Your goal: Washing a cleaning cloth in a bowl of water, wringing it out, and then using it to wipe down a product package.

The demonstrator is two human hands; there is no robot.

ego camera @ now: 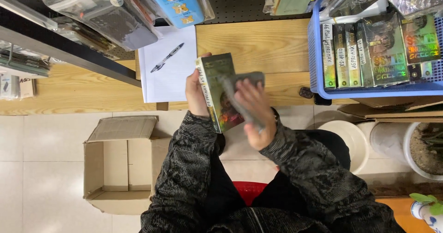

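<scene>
Flat printed box (217, 90) sits upright in the left hand (196, 94), grip clenched round its spine, above the tabletop (258, 44) edge. Right hand (256, 113) presses a grey cloth (240, 87) — fingers clasped on it — against the box face; blue basket (316, 53) of similar boxes stands near.

Flat olive-green printed cardboard box (217, 83), upright on edge, tilted, above the lap. Grey flat case (240, 92) lies across its face, touching.

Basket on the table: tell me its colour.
Blue basket, seen best in the head view.
</scene>
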